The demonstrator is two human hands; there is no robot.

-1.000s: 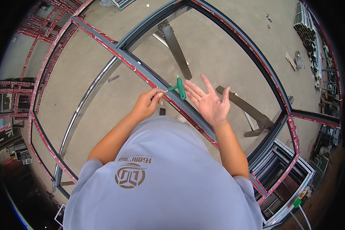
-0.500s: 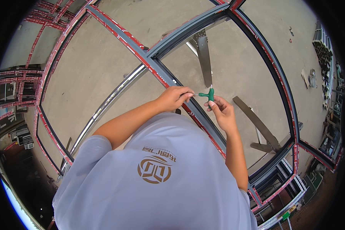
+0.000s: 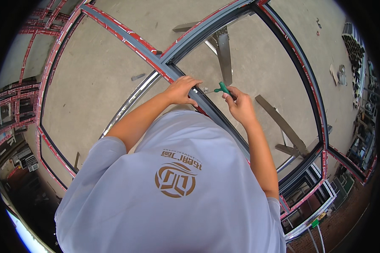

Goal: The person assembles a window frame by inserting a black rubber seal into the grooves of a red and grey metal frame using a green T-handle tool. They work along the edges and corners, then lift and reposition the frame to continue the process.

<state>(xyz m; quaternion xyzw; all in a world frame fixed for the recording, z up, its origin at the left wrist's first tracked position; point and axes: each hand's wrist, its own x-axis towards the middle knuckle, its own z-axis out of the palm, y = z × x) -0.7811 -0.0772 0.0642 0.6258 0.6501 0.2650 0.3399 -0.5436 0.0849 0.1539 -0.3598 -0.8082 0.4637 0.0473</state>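
In the head view, the large metal frame (image 3: 300, 63) already stands joined at its corners and crossings, sweeping past 1 and 3 o'clock, and red protective film (image 3: 145, 44) covers many of its faces. A grey crossbar (image 3: 217, 116) of it runs from 11 toward 4 o'clock. At 1 o'clock is the green T-handled key (image 3: 223, 87), its thin shaft aimed toward 9, at the crossbar. The right hand (image 3: 240, 106), at 2 o'clock, has its grip closed around the handle. The left hand (image 3: 182, 90), near 12, lies across the crossbar, its grip unclosed, thumb and fingers spread beside the shaft's end.

The key seems to be at or nearly at its working point; whether its tip is seated is too small to tell. The turning looks left to do, though nothing shows how many fastenings are finished.
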